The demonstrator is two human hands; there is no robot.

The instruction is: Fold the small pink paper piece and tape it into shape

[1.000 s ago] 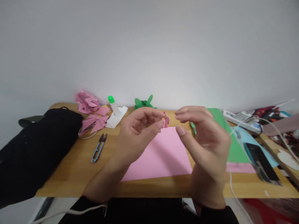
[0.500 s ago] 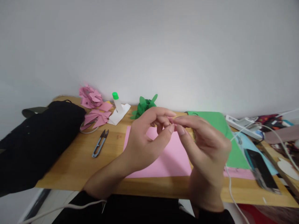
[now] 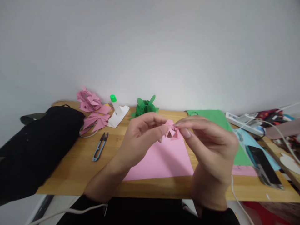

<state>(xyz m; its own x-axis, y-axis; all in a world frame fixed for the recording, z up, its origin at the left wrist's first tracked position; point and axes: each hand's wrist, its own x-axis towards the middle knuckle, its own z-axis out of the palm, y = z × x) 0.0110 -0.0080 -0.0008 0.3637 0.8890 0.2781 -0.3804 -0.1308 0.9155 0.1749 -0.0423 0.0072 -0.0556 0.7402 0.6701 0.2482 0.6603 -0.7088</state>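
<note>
A small folded pink paper piece (image 3: 172,133) is held up between both hands, with pointed flaps and gaps showing. My left hand (image 3: 142,140) pinches its left side between thumb and fingers. On the other side, the thumb and fingertips of my right hand (image 3: 208,147) grip its right edge. Beneath them a pink paper sheet (image 3: 161,162) lies flat on the wooden table (image 3: 77,168). Just behind my left hand stands a green pleated paper piece (image 3: 145,107) with rounded leaf shapes, partly hidden by the fingers.
Thread snips (image 3: 100,147) lie left of the pink sheet. Behind them are folded pink papers (image 3: 90,100) and a glue stick (image 3: 115,103) on white paper. A black bag (image 3: 47,140) covers the left end. Green paper (image 3: 217,120), a phone (image 3: 264,167) and a power strip (image 3: 245,124) lie right.
My hands have drawn slightly apart, and the folded pink paper between them now shows much more. The whole view has shifted a little.
</note>
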